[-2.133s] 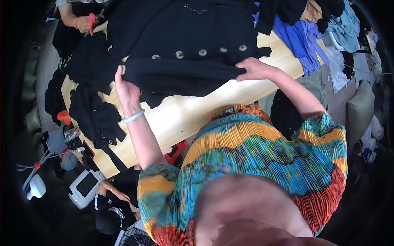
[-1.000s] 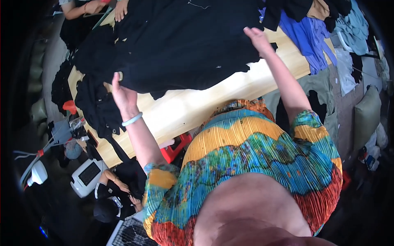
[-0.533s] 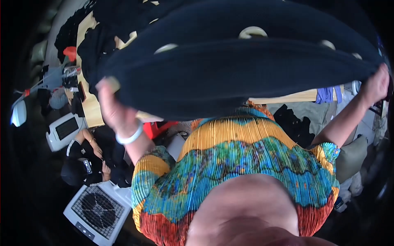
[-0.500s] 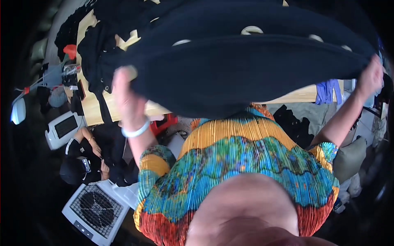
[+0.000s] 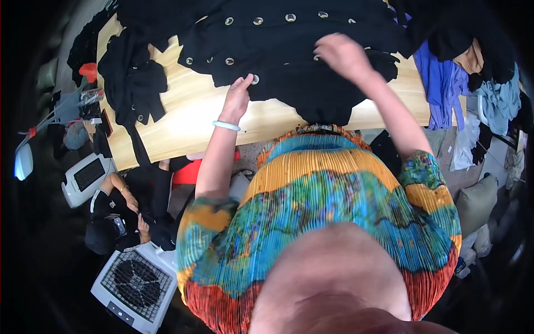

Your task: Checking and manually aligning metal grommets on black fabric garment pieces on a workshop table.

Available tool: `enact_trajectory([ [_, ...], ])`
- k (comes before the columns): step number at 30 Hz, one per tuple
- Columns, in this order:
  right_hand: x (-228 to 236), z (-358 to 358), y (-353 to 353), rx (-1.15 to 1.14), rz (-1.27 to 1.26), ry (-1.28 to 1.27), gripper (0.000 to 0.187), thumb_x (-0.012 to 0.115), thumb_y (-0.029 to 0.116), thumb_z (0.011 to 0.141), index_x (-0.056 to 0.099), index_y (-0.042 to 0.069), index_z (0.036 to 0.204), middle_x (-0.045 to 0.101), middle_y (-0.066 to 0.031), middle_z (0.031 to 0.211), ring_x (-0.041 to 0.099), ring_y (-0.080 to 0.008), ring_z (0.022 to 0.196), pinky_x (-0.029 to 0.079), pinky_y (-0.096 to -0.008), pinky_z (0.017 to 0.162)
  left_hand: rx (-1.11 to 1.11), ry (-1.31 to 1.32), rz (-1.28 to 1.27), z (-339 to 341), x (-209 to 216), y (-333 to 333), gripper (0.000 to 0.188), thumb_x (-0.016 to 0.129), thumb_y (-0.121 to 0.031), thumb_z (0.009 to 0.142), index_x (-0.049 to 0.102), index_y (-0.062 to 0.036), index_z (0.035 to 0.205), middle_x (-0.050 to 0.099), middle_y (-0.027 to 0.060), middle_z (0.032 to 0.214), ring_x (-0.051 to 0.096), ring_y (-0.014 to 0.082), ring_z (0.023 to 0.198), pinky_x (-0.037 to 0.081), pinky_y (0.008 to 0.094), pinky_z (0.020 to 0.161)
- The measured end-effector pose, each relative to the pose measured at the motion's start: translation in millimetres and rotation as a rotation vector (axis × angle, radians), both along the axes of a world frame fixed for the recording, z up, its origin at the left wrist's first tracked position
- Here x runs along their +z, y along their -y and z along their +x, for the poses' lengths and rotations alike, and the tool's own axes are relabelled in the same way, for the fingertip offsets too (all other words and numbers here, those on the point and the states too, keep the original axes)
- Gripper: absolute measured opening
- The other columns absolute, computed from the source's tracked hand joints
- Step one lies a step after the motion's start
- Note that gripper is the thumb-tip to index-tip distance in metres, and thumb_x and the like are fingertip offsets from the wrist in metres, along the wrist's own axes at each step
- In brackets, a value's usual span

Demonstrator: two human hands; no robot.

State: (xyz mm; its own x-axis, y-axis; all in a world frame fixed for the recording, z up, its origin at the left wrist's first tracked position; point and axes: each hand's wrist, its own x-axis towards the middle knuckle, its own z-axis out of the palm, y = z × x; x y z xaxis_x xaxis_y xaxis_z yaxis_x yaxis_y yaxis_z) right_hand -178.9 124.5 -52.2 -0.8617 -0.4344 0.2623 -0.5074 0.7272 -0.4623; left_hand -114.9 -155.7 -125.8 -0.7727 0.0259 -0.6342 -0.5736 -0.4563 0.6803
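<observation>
A black knit-looking cloth [image 5: 311, 83] with round metal-coloured rings lies across the table, and its near end hangs over the front edge. My left hand [image 5: 238, 99] is closed on the cloth's left edge, thumb beside one ring [image 5: 255, 79]. Over the right half of the cloth is my right hand [image 5: 346, 58], fingers stretched loosely to the left and somewhat blurred. Nothing shows in its grip; whether its fingertips touch the cloth I cannot tell. More black ringed cloth [image 5: 130, 72] lies at the table's left.
The pale wooden table [image 5: 194, 131] spans the front. Purple cloth [image 5: 436, 83] hangs off its right end, near light-blue fabric [image 5: 498, 100]. At lower left a person [image 5: 111, 206] in black sits by a white fan unit [image 5: 133, 284]. A lamp [image 5: 24, 160] stands farther left.
The black cloth, held up and stretched between both hands, has come down onto the table. My left hand moved right with its edge; my right hand moved inward and let go.
</observation>
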Motion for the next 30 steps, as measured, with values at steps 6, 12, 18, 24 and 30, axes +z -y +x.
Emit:
enact_trajectory([
  [6,-30.1,37.1,42.5,0.188,0.079,-0.039,0.013,0.061,0.014,0.071,0.055,0.007,0.08,0.054,-0.0068,0.074,0.053,-0.0232,0.077,0.04,-0.034,0.073,-0.168,-0.034,-0.427,1.0,-6.3,7.6,0.021,0.064,-0.022,0.078,0.05,-0.0072,0.072,0.055,0.0036,0.081,0.051,0.0129,0.075,0.041,0.0284,0.067],
  [12,-31.8,49.7,47.9,0.102,0.076,0.067,0.01,0.056,0.009,0.074,0.053,0.005,0.083,0.055,-0.0096,0.075,0.054,-0.0247,0.079,0.04,-0.0356,0.073,-0.384,-0.911,-1.391,-33.8,21.5,-31.5,0.04,0.066,-0.027,0.07,0.057,-0.0005,0.099,0.055,0.0173,0.093,0.052,0.0326,0.088,0.041,0.0387,0.078],
  [18,-43.6,55.6,48.2,0.067,0.111,0.169,0.013,0.053,0.006,0.074,0.053,0.002,0.087,0.057,-0.0132,0.078,0.055,-0.0271,0.081,0.041,-0.0379,0.077,-0.845,-0.924,-1.406,-57.9,22.2,-60.9,0.036,0.069,-0.022,0.066,0.058,0.001,0.091,0.054,0.0152,0.081,0.055,0.0314,0.083,0.044,0.0391,0.071],
  [24,-35.9,56.3,41.1,0.024,0.2,0.249,0.011,0.047,-0.001,0.069,0.051,0.0,0.08,0.057,-0.0153,0.078,0.057,-0.0286,0.081,0.044,-0.0376,0.072,-0.853,-0.608,-1.062,-62.2,32.7,-64.1,0.037,0.06,-0.023,0.077,0.05,0.0051,0.099,0.056,0.0226,0.097,0.055,0.0347,0.091,0.044,0.0369,0.075],
  [30,-43.9,51.0,47.6,0.012,0.157,0.227,0.01,0.046,-0.001,0.07,0.05,0.0,0.079,0.056,-0.0172,0.078,0.056,-0.0301,0.082,0.045,-0.0374,0.073,-0.95,-0.844,-1.148,-55.5,12.4,-59.0,0.044,0.066,-0.024,0.069,0.053,0.0011,0.103,0.056,0.0174,0.095,0.054,0.0341,0.089,0.044,0.0379,0.077],
])
